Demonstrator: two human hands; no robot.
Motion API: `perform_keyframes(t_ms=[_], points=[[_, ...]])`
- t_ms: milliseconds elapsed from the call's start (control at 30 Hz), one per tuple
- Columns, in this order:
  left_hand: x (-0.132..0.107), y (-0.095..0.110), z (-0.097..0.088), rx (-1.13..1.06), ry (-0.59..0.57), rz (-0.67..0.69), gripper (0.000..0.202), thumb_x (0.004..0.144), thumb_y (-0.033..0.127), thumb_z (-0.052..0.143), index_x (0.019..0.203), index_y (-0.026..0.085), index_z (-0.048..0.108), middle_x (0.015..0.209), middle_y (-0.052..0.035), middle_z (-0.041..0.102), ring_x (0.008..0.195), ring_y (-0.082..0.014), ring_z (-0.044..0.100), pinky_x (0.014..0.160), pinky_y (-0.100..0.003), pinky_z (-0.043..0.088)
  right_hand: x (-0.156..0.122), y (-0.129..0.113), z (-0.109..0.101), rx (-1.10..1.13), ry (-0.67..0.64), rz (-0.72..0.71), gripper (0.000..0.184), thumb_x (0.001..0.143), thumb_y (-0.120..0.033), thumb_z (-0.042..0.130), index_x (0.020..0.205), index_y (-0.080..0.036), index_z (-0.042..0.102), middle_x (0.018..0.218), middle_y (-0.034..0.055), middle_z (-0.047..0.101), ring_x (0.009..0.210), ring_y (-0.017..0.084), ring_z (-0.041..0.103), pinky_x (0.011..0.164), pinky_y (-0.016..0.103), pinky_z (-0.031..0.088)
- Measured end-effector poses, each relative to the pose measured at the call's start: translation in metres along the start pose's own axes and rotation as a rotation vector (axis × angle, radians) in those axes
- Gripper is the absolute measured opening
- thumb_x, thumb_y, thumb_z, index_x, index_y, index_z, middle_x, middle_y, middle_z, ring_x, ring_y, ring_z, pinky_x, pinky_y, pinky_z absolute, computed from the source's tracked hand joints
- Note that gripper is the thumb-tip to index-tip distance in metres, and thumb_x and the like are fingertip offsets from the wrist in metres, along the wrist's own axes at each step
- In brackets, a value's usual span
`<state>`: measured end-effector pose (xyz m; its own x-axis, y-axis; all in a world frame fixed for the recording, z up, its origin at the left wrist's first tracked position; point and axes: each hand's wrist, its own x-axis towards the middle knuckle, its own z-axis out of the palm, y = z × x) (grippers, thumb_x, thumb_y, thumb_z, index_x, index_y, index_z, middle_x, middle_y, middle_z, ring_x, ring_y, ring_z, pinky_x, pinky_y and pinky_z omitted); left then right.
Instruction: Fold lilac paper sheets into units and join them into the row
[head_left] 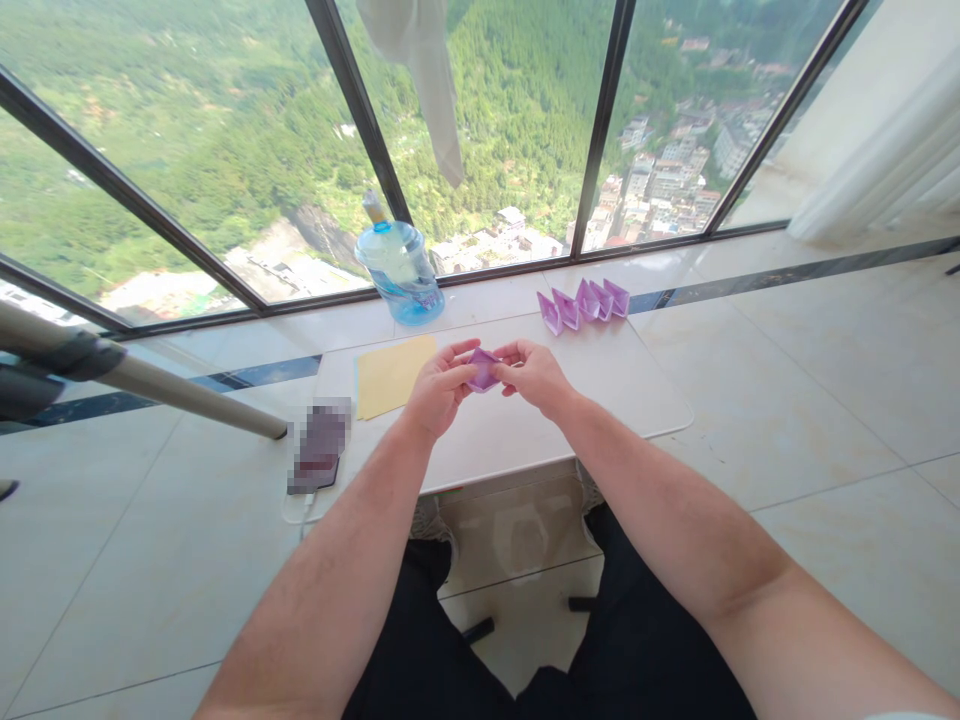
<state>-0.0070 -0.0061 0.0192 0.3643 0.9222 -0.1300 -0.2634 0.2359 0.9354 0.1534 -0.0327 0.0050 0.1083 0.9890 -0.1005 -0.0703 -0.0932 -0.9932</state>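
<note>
Over the middle of a low white table (517,425), both hands grip a small piece of folded purple paper (484,370). My left hand (444,385) pinches its left side between thumb and fingers. On the right side, my right hand (534,372) pinches it the same way. The paper looks roughly diamond-shaped, with a pointed lower edge; the fingertips cover part of both sides. Several folded purple paper boats (585,305) stand in a row at the table's far right edge. To the left of my left hand lie yellow paper sheets (390,378).
A phone (319,450) with a cable lies at the table's left end. Behind the table stands a large blue water jug (401,275) by the window. A beige pole (187,380) slants in from the left. My knees are against the near side.
</note>
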Motion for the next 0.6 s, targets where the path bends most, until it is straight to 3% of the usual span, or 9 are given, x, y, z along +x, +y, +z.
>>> perform_keyframes(t_ms=[233,367,600], points=[[0.0019,0.0012,-0.0002,-0.04,0.045,-0.033,0.046,0.061,0.016,0.074,0.107,0.01,0.069,0.085,-0.0059,0.073,0.076,-0.017,0.067,0.073,-0.031,0.052,-0.0008,-0.0025,0.0012,-0.036,0.012,0.016,0.017,0.078,-0.029,0.074,0.084,-0.017,0.063,0.071,-0.0018,0.062,0.061,0.009,0.057,0.048,0.019,0.051],[-0.0002,0.001,0.0025,-0.001,0.055,-0.046,0.048,0.061,0.017,0.072,0.11,0.012,0.069,0.084,-0.0049,0.072,0.075,-0.0175,0.066,0.073,-0.034,0.054,-0.0007,-0.0036,0.0022,-0.043,0.01,0.047,0.016,0.078,-0.026,0.073,0.084,-0.018,0.06,0.075,-0.0012,0.063,0.062,0.01,0.058,0.048,0.02,0.051],[0.0006,-0.0058,0.0027,0.055,0.015,-0.004,0.054,0.055,0.011,0.071,0.11,0.012,0.068,0.084,-0.0043,0.074,0.074,-0.0156,0.067,0.073,-0.03,0.052,0.0005,-0.0019,0.0015,-0.06,0.0,0.061,0.016,0.078,-0.023,0.071,0.086,-0.017,0.059,0.076,-0.0004,0.065,0.061,0.01,0.059,0.048,0.02,0.05]])
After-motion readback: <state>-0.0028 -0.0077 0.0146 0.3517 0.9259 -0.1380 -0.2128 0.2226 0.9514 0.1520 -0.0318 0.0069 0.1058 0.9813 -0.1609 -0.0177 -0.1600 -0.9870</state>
